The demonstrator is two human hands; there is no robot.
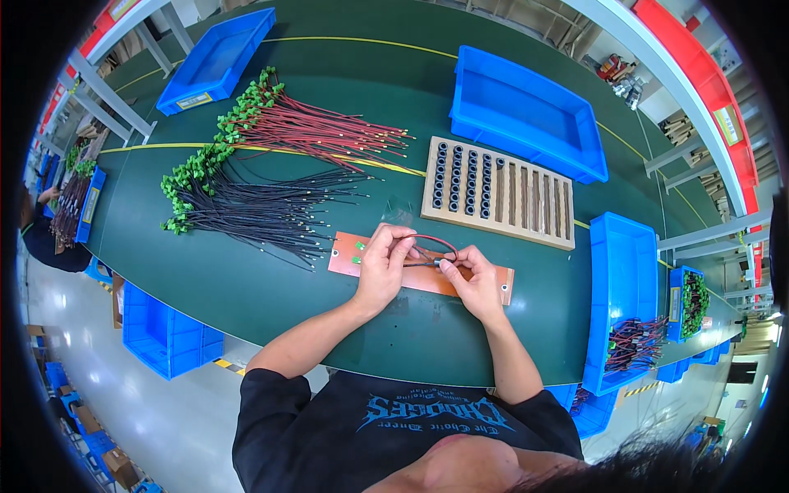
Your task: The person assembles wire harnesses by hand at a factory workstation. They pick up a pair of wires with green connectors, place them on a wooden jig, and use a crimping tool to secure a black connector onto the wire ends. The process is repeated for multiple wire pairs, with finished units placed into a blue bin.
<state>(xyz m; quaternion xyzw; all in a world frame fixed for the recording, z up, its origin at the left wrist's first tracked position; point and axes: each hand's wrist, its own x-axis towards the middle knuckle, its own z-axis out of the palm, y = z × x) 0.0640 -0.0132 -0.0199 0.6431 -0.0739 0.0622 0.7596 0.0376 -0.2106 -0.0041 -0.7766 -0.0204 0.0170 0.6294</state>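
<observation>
Red wire [438, 239], black wire [421, 264], running from left fingers [400, 247] to right fingers [454, 271], pinched by both, above orange board [429, 281]

Black cloth T-shirt [316, 435]: blue printed lettering [436, 413], one large stylised line, smaller lines above and below. Rectangular blue plastic tray [226, 53], far left: yellow-edged pale label [195, 101], print too small to read. Long red plastic bin [694, 70], upper right: pale yellowish label [728, 125], likewise illegible.
</observation>
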